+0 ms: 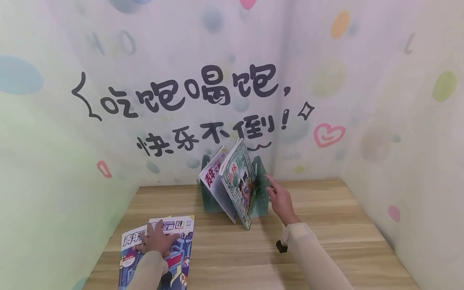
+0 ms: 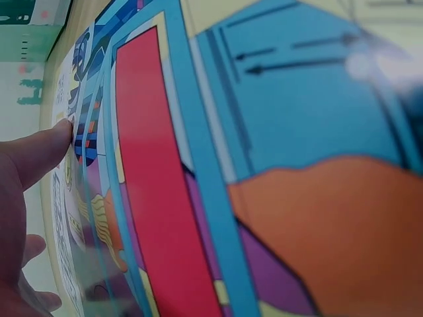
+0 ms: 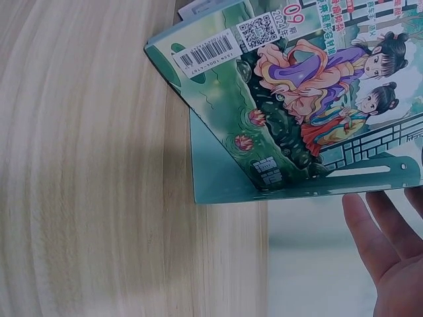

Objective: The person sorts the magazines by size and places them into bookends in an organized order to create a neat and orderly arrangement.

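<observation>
At lower left, at least two flat magazines [image 1: 181,254] remain unracked; at centre, at least two leaning magazines [image 1: 239,185] are already in one green rack [image 1: 262,203].
My left hand [image 1: 157,238] spreads over the flat magazines, gripping nothing; my right hand [image 1: 282,202], fingers extended and ungripping, touches the rack's right side.

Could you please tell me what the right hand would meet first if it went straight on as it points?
The right hand would likely meet the bookend first, at its right side; they may be touching, but depth is unclear.
</observation>
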A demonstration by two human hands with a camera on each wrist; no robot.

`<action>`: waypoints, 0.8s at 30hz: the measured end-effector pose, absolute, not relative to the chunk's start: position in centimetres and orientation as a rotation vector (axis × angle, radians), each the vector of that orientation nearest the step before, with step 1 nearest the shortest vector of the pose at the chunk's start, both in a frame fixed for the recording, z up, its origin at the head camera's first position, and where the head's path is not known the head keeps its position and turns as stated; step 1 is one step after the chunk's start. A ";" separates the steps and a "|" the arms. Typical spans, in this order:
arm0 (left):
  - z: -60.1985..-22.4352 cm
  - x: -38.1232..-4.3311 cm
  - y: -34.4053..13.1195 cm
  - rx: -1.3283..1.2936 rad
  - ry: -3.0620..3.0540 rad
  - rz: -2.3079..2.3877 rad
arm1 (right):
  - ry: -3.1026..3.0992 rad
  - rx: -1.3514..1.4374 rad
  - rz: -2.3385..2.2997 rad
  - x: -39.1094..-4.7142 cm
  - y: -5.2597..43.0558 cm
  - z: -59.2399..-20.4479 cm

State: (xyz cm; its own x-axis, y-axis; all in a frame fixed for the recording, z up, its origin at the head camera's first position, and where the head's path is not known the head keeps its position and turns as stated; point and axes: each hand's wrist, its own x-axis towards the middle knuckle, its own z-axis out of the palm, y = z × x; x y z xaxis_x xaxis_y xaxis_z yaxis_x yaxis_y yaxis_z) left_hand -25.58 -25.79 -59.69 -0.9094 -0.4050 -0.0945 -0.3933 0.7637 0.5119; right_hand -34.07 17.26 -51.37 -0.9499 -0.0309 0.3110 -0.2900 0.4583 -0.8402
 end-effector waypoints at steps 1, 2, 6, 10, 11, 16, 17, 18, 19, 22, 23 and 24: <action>-59.6 -25.6 -25.8 0.670 -2.931 -0.841 | -2.456 0.280 1.489 -34.1 17.3 -51.4; -59.6 -25.6 -25.7 0.675 -2.933 -0.840 | -2.454 0.284 1.487 -34.1 17.3 -51.4; -59.1 -25.5 -25.5 0.680 -2.945 -0.836 | -2.444 0.287 1.478 -34.1 17.2 -51.4; -58.6 -25.3 -25.5 0.661 -2.951 -0.827 | -2.449 0.287 1.474 -34.1 17.2 -51.4; -58.6 -25.2 -25.5 0.657 -2.951 -0.824 | -2.454 0.284 1.476 -34.1 17.2 -51.4; -58.6 -25.1 -25.5 0.655 -2.942 -0.815 | -2.468 0.265 1.485 -34.0 17.1 -51.4; -58.7 -25.2 -25.5 0.657 -2.942 -0.810 | -2.465 0.264 1.484 -34.0 17.1 -51.3; -58.8 -25.2 -25.6 0.659 -2.941 -0.808 | -2.461 0.265 1.483 -34.0 17.1 -51.3; -58.8 -25.3 -25.6 0.663 -2.940 -0.806 | -2.458 0.270 1.482 -34.0 17.1 -51.3; -58.9 -25.4 -25.7 0.677 -2.936 -0.806 | -2.458 0.263 1.490 -34.0 17.1 -51.2; -58.9 -25.5 -25.7 0.679 -2.935 -0.808 | -2.462 0.261 1.492 -34.0 17.1 -51.2; -58.9 -25.6 -25.7 0.681 -2.934 -0.810 | -2.465 0.259 1.495 -34.0 17.1 -51.2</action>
